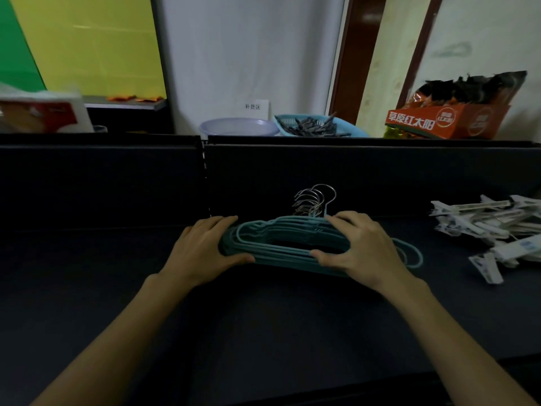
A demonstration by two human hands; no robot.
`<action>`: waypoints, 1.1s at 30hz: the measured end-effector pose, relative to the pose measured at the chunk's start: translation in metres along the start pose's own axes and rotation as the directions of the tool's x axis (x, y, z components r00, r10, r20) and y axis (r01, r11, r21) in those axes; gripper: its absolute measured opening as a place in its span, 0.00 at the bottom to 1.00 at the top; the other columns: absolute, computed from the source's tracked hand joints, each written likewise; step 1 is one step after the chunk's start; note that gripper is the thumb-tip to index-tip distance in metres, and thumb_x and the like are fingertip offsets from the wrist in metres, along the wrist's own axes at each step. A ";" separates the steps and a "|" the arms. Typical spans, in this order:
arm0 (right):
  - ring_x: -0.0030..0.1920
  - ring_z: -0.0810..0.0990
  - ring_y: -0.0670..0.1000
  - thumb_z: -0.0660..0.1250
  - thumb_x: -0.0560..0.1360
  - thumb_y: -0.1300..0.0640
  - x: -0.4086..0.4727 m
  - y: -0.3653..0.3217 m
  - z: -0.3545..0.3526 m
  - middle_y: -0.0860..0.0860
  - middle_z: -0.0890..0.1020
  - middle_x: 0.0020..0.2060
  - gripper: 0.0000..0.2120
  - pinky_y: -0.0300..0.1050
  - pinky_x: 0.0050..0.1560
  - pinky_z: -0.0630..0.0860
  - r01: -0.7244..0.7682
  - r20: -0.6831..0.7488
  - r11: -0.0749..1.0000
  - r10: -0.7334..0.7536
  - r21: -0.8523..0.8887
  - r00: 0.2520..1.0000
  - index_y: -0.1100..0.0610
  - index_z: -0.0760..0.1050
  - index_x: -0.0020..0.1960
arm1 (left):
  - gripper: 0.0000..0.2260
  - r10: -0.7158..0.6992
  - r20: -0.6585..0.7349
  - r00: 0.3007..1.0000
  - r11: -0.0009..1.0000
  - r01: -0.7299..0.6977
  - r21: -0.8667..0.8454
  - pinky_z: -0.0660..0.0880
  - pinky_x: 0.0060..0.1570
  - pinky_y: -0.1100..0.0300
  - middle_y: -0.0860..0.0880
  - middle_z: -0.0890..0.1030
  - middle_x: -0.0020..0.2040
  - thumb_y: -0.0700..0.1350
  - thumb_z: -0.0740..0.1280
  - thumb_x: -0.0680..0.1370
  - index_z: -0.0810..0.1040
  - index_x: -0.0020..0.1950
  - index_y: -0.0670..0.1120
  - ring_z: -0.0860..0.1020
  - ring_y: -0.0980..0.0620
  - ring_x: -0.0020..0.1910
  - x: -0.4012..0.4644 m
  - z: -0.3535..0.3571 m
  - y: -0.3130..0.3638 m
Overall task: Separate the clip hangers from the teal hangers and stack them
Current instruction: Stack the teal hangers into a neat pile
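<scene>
Both hands point(205, 250) clasp teal hangers point(281, 250) (lengthwise left-right), hooks pointing away.

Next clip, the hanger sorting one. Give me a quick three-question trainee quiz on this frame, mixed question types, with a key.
1. True or false: the teal hangers are spread across the table in separate spots.
2. Which hand is nearer the metal hooks? A) left hand B) right hand
3. Fill in: the white clip hangers lie to the person's ____ of the teal stack.

Key: 1 false, they sit in one stack under both hands' grip. 2 B. 3 right.
</scene>
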State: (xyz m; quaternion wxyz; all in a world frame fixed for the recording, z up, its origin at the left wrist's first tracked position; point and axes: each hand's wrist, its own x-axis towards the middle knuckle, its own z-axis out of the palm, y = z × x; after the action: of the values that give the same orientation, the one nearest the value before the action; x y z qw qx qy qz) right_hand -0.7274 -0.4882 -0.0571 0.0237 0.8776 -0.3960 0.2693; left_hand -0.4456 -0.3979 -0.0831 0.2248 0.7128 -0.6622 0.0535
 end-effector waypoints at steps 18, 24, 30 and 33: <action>0.69 0.66 0.47 0.59 0.63 0.23 0.000 -0.025 0.011 0.47 0.70 0.68 0.45 0.49 0.71 0.60 -0.092 0.050 0.993 0.088 0.072 0.995 0.51 0.66 0.71 | 0.40 0.125 0.068 0.990 0.941 -0.096 -0.325 0.68 0.64 0.56 0.55 0.68 0.69 0.70 0.65 0.65 0.63 0.73 0.53 0.67 0.55 0.66 0.005 0.002 -0.023; 0.69 0.65 0.48 0.64 0.64 0.29 -0.028 -0.010 -0.010 0.49 0.69 0.69 0.41 0.51 0.70 0.61 -0.233 -0.058 0.968 0.238 0.092 0.969 0.51 0.67 0.70 | 0.42 0.123 0.068 0.990 0.856 -0.071 -0.512 0.64 0.61 0.66 0.54 0.70 0.68 0.68 0.68 0.63 0.63 0.73 0.51 0.68 0.59 0.63 0.006 0.012 -0.020; 0.63 0.71 0.47 0.69 0.63 0.32 -0.046 0.007 -0.015 0.50 0.72 0.66 0.42 0.42 0.62 0.67 -0.348 -0.045 0.905 0.369 0.245 0.928 0.52 0.67 0.70 | 0.43 0.123 0.064 0.990 0.778 -0.056 -0.626 0.65 0.51 0.79 0.56 0.73 0.61 0.63 0.72 0.61 0.63 0.72 0.51 0.71 0.61 0.58 0.006 0.016 -0.011; 0.61 0.71 0.46 0.71 0.61 0.37 -0.051 0.010 -0.013 0.49 0.73 0.65 0.42 0.41 0.60 0.68 -0.382 -0.026 0.863 0.413 0.331 0.911 0.52 0.66 0.71 | 0.43 0.133 0.072 0.989 0.745 -0.052 -0.665 0.67 0.51 0.78 0.58 0.73 0.59 0.62 0.74 0.60 0.63 0.72 0.52 0.72 0.62 0.56 0.009 0.020 -0.003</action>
State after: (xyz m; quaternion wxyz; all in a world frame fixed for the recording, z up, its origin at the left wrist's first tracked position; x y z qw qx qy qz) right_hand -0.7677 -0.4566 -0.0730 -0.1555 0.7553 -0.5178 0.3704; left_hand -0.4457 -0.4144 -0.0985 0.4211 0.5554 -0.6844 -0.2141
